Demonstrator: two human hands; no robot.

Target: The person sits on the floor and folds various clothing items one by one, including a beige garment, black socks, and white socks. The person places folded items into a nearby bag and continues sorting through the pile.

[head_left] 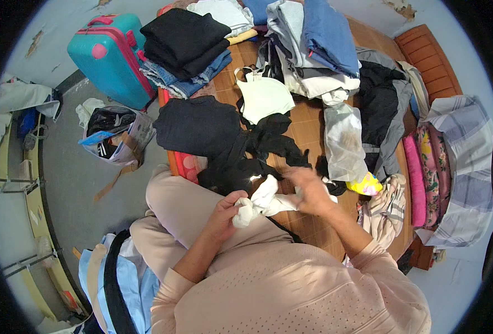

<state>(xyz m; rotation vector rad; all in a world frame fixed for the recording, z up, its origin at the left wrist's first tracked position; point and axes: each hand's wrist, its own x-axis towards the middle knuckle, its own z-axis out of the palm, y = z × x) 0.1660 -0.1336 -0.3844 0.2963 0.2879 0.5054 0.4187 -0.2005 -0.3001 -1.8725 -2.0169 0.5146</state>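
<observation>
A small, crumpled white cloth garment [264, 196] stretches over my lap between my hands. My left hand [224, 214] has thumb and fingers closed on its left end. Over the garment's right end hovers my right hand [312, 192], fingers apart and slightly blurred; whether it touches the cloth is hard to tell. Just beyond both hands lie tangled black garments [232, 167], next to a folded black garment [197, 125]. Farther off is a pale green camisole-like top [264, 96].
Folded dark clothes [185, 42] and folded blue jeans [330, 36] are stacked at the back. A clear plastic bag [344, 142] lies to the right, near folded bedding [433, 172]. On the floor at left stand a teal suitcase [110, 61] and a filled bag [129, 145].
</observation>
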